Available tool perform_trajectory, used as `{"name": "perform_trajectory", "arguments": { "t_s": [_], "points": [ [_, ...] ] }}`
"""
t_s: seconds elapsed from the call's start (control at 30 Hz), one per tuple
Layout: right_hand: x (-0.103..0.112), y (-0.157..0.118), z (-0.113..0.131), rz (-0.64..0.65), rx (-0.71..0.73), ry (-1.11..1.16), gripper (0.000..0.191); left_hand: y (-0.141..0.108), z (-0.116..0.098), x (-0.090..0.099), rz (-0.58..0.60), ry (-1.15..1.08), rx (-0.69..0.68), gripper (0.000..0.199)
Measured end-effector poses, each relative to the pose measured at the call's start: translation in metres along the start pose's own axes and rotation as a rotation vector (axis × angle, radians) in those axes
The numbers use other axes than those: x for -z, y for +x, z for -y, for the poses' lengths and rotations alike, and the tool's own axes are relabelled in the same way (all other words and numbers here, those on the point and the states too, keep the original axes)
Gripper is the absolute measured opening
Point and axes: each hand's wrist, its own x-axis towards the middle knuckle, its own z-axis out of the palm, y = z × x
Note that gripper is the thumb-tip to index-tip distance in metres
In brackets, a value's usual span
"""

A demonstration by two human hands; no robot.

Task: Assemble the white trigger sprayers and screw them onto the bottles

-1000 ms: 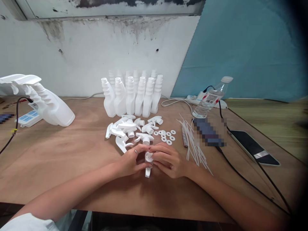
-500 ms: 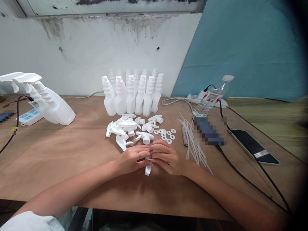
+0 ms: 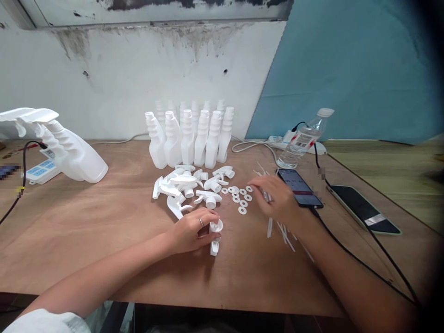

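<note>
One white sprayer head (image 3: pixel 215 226) is now being held by the left hand (image 3: pixel 192 230) alone, whose grip is closing around it in front of the trigger heads (image 3: pixel 180 182) on the desk (image 3: pixel 156 282). The right hand (image 3: pixel 279 199) is no longer touching it but is reaching over the thin tubes (image 3: pixel 269 227), beside the rings (image 3: pixel 236 195); whether its grip is taking anything cannot be told. Steadying is falling to the left hand.

Spray head (image 3: pixel 214 248) in left hand (image 3: pixel 194 230), right hand (image 3: pixel 280 200) over tubes (image 3: pixel 269 228)

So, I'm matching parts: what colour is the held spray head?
The spray head is white: see head view.
</note>
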Motion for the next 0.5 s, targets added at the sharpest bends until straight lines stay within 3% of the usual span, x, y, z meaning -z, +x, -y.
{"name": "perform_trajectory", "arguments": {
  "t_s": [0.1, 0.2, 0.5],
  "points": [
    [0.017, -0.002, -0.034, 0.126, -0.202, -0.314, 0.017, 0.001, 0.0, 0.002, 0.036, -0.014, 0.029, 0.025],
    [0.032, -0.007, -0.053, 0.256, -0.45, -0.463, 0.021, 0.002, 0.0, 0.003, 0.048, -0.006, 0.041, 0.026],
    [0.05, -0.004, -0.065, 0.617, -0.748, -0.385, 0.024, 0.006, -0.001, 0.0, -0.012, 0.056, -0.09, 0.024]
  ]
}}
